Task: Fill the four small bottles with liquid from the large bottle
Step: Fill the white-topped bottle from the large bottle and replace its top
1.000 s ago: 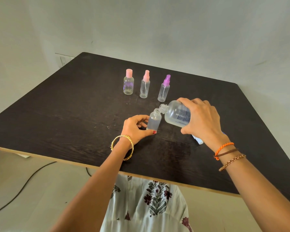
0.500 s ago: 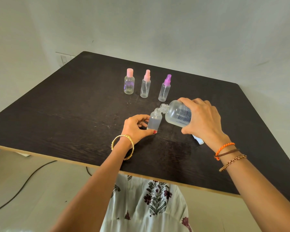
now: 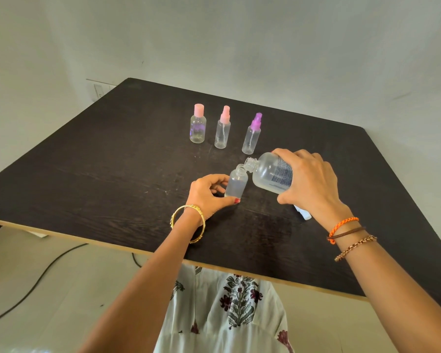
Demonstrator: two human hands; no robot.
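Open small bottle (image 3: 236, 183): upright on the dark table (image 3: 92, 174), pinched by the left hand (image 3: 208, 194).
Large bottle (image 3: 270, 173): tilted, gripped by the right hand (image 3: 308, 184), mouth just above the open small bottle's neck.
Capped bottles: pink-capped bottle (image 3: 197, 127), pink sprayer (image 3: 222, 131), purple sprayer (image 3: 251, 135), in a row behind the open small bottle.
Room: pale wall (image 3: 239, 42) behind the table.

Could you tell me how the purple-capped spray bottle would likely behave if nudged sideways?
The purple-capped spray bottle looks tall, narrow and apparently empty, so it would probably tip rather than slide. It seems light clear plastic. Falling leftward, it might hit the pink-capped spray bottle nearby.
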